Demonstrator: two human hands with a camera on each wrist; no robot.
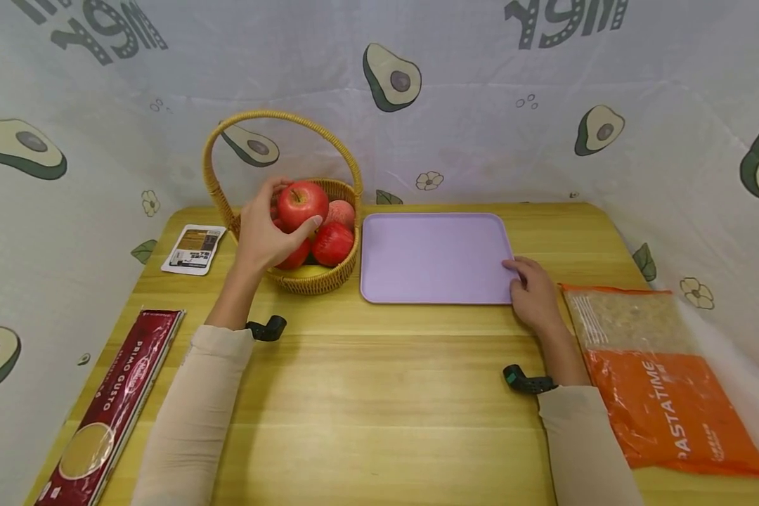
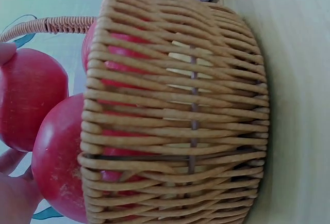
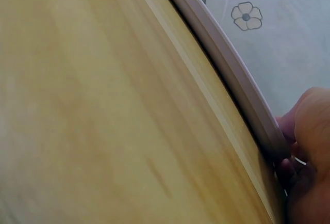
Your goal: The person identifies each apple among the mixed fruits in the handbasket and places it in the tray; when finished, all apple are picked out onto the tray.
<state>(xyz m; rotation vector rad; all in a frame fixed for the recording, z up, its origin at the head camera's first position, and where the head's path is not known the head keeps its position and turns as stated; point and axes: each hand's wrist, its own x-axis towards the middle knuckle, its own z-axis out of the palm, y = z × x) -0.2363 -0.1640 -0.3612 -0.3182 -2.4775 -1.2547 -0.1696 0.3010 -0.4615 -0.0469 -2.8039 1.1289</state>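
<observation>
My left hand grips a red apple at the top of a wicker basket. In the left wrist view that apple sits just above another red fruit at the basket's rim. Inside the basket lie more fruits, among them a dark red one and a paler pinkish one. On the right, my right hand pinches the right edge of a flat lilac tray. The tray's rim runs up to the fingers in the right wrist view.
The basket's tall handle arches over the fruit. A small white packet lies left of the basket, and a long dark red pasta pack nearer the front. An orange pasta bag lies beside my right forearm. A patterned curtain hangs behind.
</observation>
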